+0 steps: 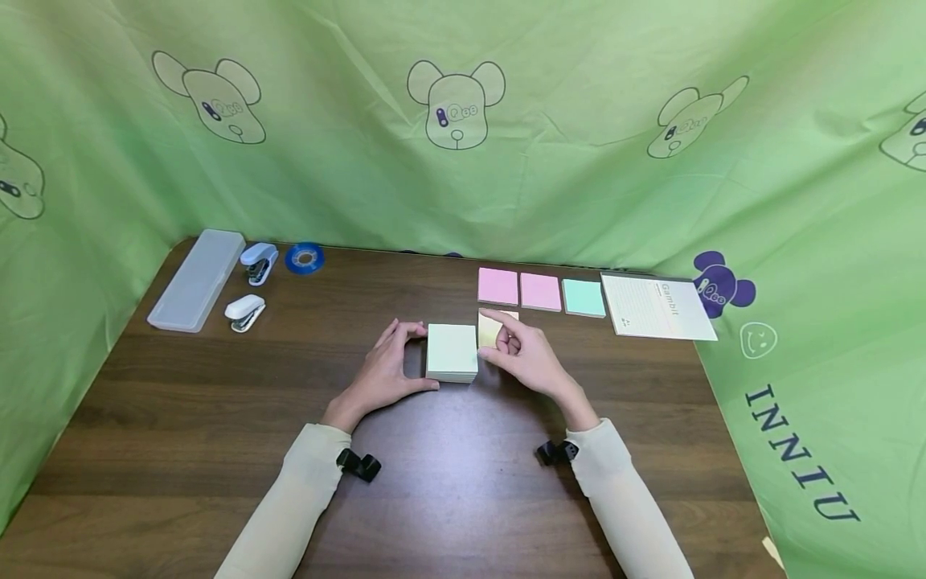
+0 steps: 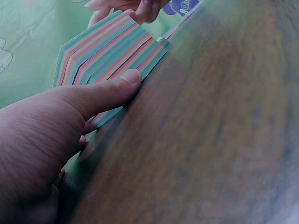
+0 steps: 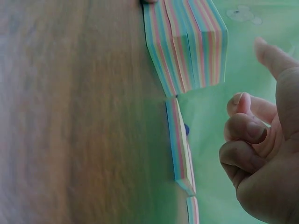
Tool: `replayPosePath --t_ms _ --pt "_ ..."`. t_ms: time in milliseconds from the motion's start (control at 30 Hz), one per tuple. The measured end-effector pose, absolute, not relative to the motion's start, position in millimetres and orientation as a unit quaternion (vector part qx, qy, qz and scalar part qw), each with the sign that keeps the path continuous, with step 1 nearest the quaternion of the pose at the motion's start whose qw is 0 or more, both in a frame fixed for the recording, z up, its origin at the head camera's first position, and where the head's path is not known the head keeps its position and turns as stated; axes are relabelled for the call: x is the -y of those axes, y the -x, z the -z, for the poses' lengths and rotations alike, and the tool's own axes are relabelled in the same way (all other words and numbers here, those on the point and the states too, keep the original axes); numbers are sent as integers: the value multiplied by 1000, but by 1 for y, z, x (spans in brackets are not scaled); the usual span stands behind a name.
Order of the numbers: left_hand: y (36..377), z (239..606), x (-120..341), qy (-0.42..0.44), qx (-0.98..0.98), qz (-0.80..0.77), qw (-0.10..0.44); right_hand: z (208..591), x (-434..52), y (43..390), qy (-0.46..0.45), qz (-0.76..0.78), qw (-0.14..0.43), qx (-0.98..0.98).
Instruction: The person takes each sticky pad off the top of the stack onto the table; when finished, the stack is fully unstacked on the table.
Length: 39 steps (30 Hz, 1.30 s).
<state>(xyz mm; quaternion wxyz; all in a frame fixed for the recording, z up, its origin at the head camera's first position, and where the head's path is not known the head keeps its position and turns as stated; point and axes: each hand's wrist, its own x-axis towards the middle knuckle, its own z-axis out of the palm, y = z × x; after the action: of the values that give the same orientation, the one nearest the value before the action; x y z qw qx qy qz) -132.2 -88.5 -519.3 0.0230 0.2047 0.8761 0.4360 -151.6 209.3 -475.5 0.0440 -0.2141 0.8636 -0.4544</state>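
A thick block of sticky notes [image 1: 452, 351] with a pale green top sits mid-table. My left hand [image 1: 387, 370] grips it, with fingers curled round its left side and the thumb along its front edge. In the left wrist view the thumb [image 2: 112, 88] presses the block's striped, multi-coloured side [image 2: 107, 46]. My right hand [image 1: 515, 350] is just right of the block and pinches a single yellow note [image 1: 489, 331] lifted off the table. In the right wrist view the right hand [image 3: 261, 140] has its index finger out and the others curled beside the block [image 3: 187, 42]; the note is hidden there.
Two pink notes [image 1: 497, 286] [image 1: 540, 291] and a teal note [image 1: 583, 297] lie in a row behind the block, with a white booklet [image 1: 654, 305] at their right. At the back left are a translucent case [image 1: 197, 279], two staplers [image 1: 258, 262] [image 1: 244, 312] and a blue tape roll [image 1: 304, 258]. Green cloth walls the table.
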Motion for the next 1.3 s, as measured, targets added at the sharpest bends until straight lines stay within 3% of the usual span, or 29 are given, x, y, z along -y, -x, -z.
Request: replayPosePath --t_ms 1300 --pt "133 521 89 -204 -875 -438 22 476 -200 145 247 437 106 -858"
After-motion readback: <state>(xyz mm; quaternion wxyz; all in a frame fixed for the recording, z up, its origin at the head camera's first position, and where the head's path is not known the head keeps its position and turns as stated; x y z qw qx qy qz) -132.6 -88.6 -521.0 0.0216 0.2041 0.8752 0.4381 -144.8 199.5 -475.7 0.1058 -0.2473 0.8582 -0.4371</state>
